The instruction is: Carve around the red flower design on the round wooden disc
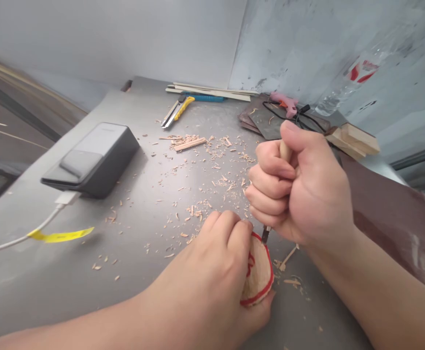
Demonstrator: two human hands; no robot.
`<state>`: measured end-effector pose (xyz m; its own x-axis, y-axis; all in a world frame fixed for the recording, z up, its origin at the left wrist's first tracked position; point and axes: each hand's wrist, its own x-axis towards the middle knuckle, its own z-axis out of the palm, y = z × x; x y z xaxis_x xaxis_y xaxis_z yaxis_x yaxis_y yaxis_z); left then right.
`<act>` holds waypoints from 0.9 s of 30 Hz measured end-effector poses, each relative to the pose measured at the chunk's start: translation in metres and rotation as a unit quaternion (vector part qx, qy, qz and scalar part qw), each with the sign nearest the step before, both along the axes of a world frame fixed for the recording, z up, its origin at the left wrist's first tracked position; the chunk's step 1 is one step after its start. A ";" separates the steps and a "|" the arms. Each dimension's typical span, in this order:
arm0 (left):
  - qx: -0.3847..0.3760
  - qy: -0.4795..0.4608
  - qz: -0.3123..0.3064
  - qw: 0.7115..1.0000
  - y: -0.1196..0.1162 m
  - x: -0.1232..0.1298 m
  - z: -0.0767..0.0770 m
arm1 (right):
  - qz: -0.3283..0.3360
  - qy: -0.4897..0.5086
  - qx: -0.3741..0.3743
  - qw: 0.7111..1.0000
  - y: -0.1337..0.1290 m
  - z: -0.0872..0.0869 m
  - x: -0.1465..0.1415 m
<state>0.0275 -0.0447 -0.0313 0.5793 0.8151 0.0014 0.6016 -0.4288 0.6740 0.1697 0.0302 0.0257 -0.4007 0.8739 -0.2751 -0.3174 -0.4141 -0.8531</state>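
My left hand (223, 267) is wrapped round a piece of wood (261, 274) with a red painted edge and a red mark on its pale face. Part of the wood is hidden behind my fingers. My right hand (300, 180) makes a fist round the wooden handle of a carving chisel (285, 151), thumb on top. The short metal blade points down below the fist, and its tip meets the red rim at the top of the piece. Small wood shavings (287, 262) lie just right of it.
A dark power bank (106, 160) with a white cable stands at left. Wood chips (190, 142) are scattered mid-table. Behind them lie a yellow utility knife (178, 111) and thin wood strips (212, 91). A pink glue gun (285, 103), wood blocks (354, 138) and a plastic bottle (347, 82) are back right.
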 end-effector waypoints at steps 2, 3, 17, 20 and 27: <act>-0.003 0.000 -0.001 1.000 0.001 0.001 0.001 | 0.004 -0.022 0.023 0.999 -0.003 0.003 -0.003; -0.003 -0.002 -0.002 1.000 0.001 0.001 0.001 | 0.004 -0.033 0.036 0.999 -0.004 0.004 -0.004; -0.013 -0.002 -0.006 1.000 0.002 -0.002 0.002 | 0.068 0.022 0.063 0.995 -0.001 0.002 0.005; -0.027 -0.008 -0.002 1.000 0.003 -0.002 0.001 | 0.063 0.024 0.073 0.995 -0.003 0.005 0.004; -0.019 -0.012 0.004 1.000 0.000 0.000 0.001 | 0.010 -0.045 0.066 0.997 -0.008 0.005 -0.007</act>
<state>0.0270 -0.0446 -0.0308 0.5727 0.8196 -0.0165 0.5883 -0.3969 0.7046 0.1622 0.0225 0.0304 -0.3977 0.8968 -0.1940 -0.2299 -0.3021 -0.9251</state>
